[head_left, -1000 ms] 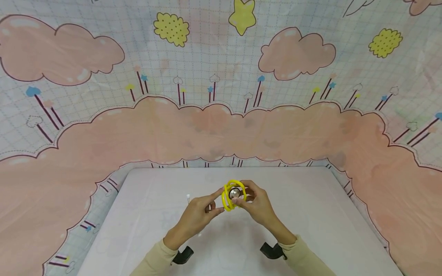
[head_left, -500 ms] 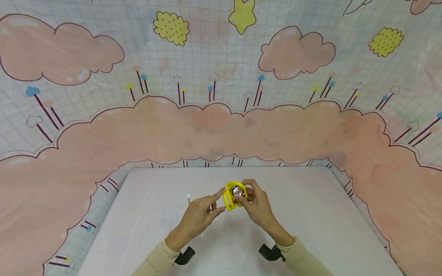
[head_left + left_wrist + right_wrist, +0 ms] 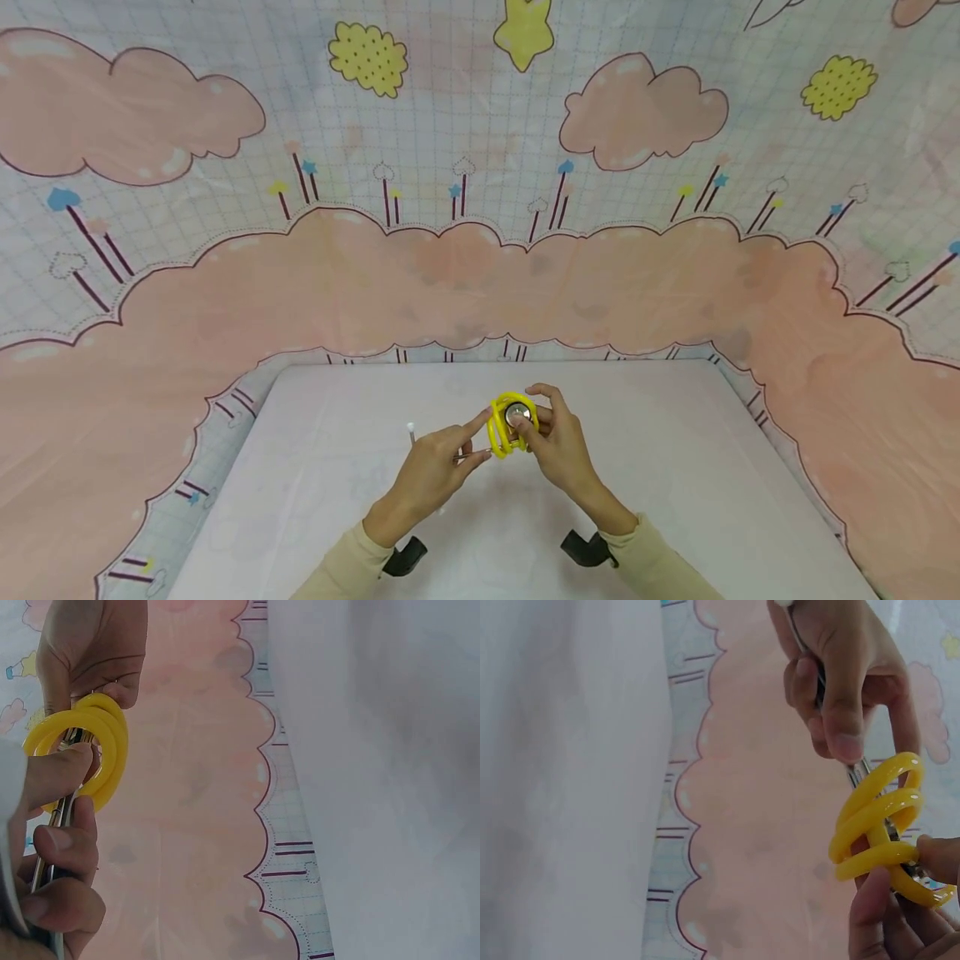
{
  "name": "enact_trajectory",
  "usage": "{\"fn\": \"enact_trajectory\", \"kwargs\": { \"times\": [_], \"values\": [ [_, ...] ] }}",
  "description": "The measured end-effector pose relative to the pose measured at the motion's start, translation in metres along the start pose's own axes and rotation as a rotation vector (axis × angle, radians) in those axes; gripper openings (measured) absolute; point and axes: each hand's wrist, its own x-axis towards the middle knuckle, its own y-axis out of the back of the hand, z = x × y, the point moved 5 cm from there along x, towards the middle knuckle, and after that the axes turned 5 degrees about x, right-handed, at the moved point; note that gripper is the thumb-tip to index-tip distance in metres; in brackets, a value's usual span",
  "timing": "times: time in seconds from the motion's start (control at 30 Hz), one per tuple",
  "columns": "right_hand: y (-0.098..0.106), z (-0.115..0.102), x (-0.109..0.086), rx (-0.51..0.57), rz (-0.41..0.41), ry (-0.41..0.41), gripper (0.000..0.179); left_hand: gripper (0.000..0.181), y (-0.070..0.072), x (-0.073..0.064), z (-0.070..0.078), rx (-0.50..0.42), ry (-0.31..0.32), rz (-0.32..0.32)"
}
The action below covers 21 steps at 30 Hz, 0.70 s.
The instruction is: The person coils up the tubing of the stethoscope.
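A stethoscope with its yellow tubing (image 3: 495, 437) wound in several loops is held up between both hands over the table. My left hand (image 3: 423, 471) grips the metal ear tubes (image 3: 857, 774), and its forefinger reaches the loops. One white ear tip (image 3: 411, 427) sticks out past the back of that hand. The round metal chestpiece (image 3: 516, 407) sits inside the loops, facing the head camera. My right hand (image 3: 561, 450) pinches it, thumb on its face, forefinger raised and bent above. In the left wrist view the loops (image 3: 112, 776) surround the tubes.
Beneath the hands lies a white tabletop (image 3: 660, 467). A printed cloth (image 3: 450, 283) with clouds and stars hangs behind and around it. Black wrist mounts (image 3: 405, 557) show below both cuffs.
The stethoscope has shifted slightly right. The chestpiece has turned a little, and my right thumb now lies across its face. My right forefinger has lifted off the loops.
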Motion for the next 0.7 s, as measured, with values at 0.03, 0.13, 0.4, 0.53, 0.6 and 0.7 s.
{"fn": "enact_trajectory", "kwargs": {
  "times": [0.03,0.13,0.4,0.53,0.6,0.7],
  "values": [
    [0.0,0.002,0.0,0.015,0.014,-0.031,0.038,0.062,0.0,0.0,0.0,0.002,0.004,-0.001],
    [-0.001,0.018,0.001,0.042,0.061,-0.124,0.04,0.063,0.0,0.0,0.0,0.023,0.003,0.001],
    [-0.004,0.039,0.003,0.108,0.075,-0.126,0.032,0.063,-0.003,-0.002,-0.001,0.069,-0.03,0.029],
    [-0.005,0.037,0.003,0.116,0.061,-0.096,0.03,0.064,-0.004,-0.002,-0.001,0.075,-0.036,0.039],
    [-0.005,0.037,0.002,0.129,0.058,-0.1,0.028,0.064,-0.005,-0.002,-0.001,0.079,-0.039,0.042],
    [-0.005,0.036,0.002,0.152,0.059,-0.11,0.027,0.064,-0.005,-0.002,-0.001,0.078,-0.038,0.047]
  ]
}}
